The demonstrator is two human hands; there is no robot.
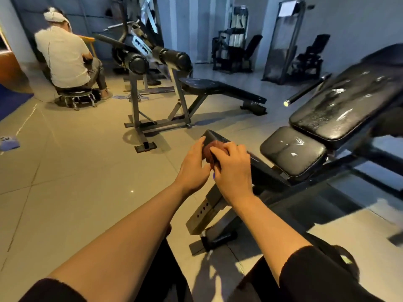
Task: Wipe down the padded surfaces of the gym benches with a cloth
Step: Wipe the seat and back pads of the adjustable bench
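While both arms are reaching forward, the left hand [193, 165] and right hand [232, 168] are together gripping a bunched brown cloth [212, 150], fingers curled around it, just beside the bench's [293, 153] wet seat pad.

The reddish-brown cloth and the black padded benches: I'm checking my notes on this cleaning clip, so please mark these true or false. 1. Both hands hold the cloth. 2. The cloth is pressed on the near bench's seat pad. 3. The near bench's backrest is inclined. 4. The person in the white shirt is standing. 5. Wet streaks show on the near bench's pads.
1. True: the left hand and right hand both grip the bunched reddish-brown cloth.
2. False: the cloth is held clear of the black seat pad, above the bench's front end.
3. True: the black backrest pad slopes upward.
4. False: the person in the white shirt sits on a low stool.
5. True: shiny streaks show on both pads.
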